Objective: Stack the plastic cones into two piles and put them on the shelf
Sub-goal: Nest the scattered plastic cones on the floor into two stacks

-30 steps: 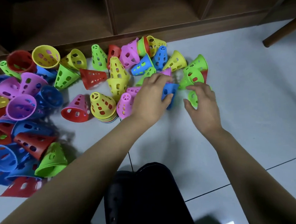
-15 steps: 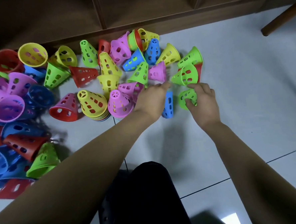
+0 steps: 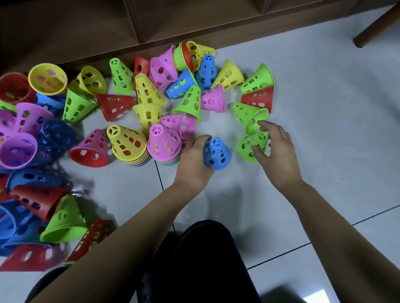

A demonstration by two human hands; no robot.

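Blue cone (image 3: 216, 153): upright on floor, tip up, axis approx. vertical. It is gripped at the side by curled fingers of L hand (image 3: 192, 160). Pink-topped pile (image 3: 163, 144) is located just L of that hand, yellow-topped pile (image 3: 127, 143) beyond. Green cone (image 3: 250, 146), tilted, is gripped by R hand (image 3: 276, 153), farther from both piles.
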